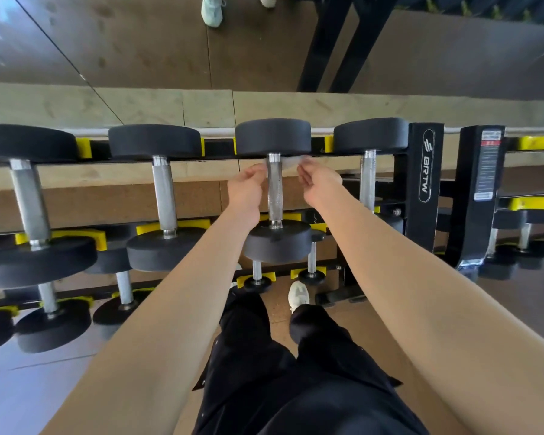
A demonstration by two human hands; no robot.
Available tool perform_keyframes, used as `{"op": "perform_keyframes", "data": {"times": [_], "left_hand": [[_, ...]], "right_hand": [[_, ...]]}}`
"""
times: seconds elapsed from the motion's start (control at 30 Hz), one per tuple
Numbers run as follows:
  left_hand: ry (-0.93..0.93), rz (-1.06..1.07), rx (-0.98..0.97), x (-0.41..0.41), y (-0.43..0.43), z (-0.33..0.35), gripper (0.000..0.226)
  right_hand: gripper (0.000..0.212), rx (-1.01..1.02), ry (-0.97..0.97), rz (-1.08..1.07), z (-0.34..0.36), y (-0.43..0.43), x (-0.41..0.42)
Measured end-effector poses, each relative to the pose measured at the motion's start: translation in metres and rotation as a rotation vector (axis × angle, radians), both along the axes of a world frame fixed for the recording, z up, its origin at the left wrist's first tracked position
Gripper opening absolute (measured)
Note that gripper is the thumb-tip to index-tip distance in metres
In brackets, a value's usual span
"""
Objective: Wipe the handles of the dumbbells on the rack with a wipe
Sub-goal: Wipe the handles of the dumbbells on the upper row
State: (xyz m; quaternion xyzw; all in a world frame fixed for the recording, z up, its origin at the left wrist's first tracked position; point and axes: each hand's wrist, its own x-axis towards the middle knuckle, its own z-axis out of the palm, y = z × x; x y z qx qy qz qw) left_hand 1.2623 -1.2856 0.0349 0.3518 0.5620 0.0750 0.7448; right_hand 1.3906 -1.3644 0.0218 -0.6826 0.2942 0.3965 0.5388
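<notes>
- right hand (319, 180) pinches a thin white wipe (291, 161) at the far end of a knurled steel dumbbell handle (275, 196)
- left hand (245, 186) curled just left, hold unclear

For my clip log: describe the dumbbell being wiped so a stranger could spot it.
Find the black rack upright marked BRTW. On the top tier, count two dumbbells left of it. Only that dumbbell has a hand on each side of its handle, the right hand pinching a white wipe.
</notes>
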Motion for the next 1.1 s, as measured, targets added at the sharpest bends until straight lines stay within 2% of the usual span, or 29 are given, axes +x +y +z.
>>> {"op": "perform_keyframes", "data": {"times": [0.1, 0.17, 0.27, 0.33, 0.43, 0.5, 0.57, 0.7, 0.8, 0.87, 0.97, 1.03, 1.1], "left_hand": [[-0.023, -0.009, 0.083, 0.004, -0.011, -0.002, 0.014], [-0.009, 0.003, 0.153, -0.003, -0.011, 0.002, 0.013], [-0.063, -0.082, 0.265, -0.015, -0.016, 0.012, 0.013], [-0.106, -0.184, 0.331, -0.018, -0.029, 0.022, 0.016], [-0.127, -0.345, 0.425, -0.014, -0.063, 0.040, 0.008], [-0.157, -0.448, 0.477, -0.006, -0.088, 0.048, 0.007], [-0.163, -0.528, 0.522, 0.005, -0.109, 0.054, 0.005], [-0.195, -0.614, 0.466, 0.024, -0.145, 0.055, 0.012], [-0.095, -0.635, 0.514, 0.040, -0.164, 0.039, 0.016], [0.020, -0.686, 0.534, 0.050, -0.176, 0.026, 0.025], [0.170, -0.796, 0.622, 0.062, -0.194, 0.008, 0.038], [0.254, -0.832, 0.710, 0.066, -0.202, 0.006, 0.036], [0.292, -0.813, 0.742, 0.066, -0.205, 0.005, 0.034]], "right_hand": [[0.015, -0.034, -0.020, 0.089, 0.006, -0.013, -0.007], [0.017, 0.019, -0.097, 0.193, 0.012, -0.022, -0.019], [0.020, 0.166, -0.142, 0.231, 0.028, -0.040, -0.032], [0.027, 0.318, -0.082, 0.279, 0.043, -0.054, -0.037], [0.041, 0.542, 0.012, 0.432, 0.060, -0.085, -0.037], [0.035, 0.574, 0.010, 0.455, 0.065, -0.108, -0.030], [0.029, 0.521, -0.021, 0.437, 0.066, -0.131, -0.017], [0.019, 0.303, -0.133, 0.460, 0.056, -0.180, 0.020], [0.010, 0.042, -0.358, 0.472, 0.053, -0.204, 0.060], [0.016, -0.076, -0.485, 0.472, 0.048, -0.210, 0.089], [0.020, -0.152, -0.573, 0.503, 0.037, -0.201, 0.117], [0.021, -0.156, -0.600, 0.601, 0.030, -0.187, 0.118], [0.032, -0.098, -0.581, 0.694, 0.023, -0.175, 0.109]]}}
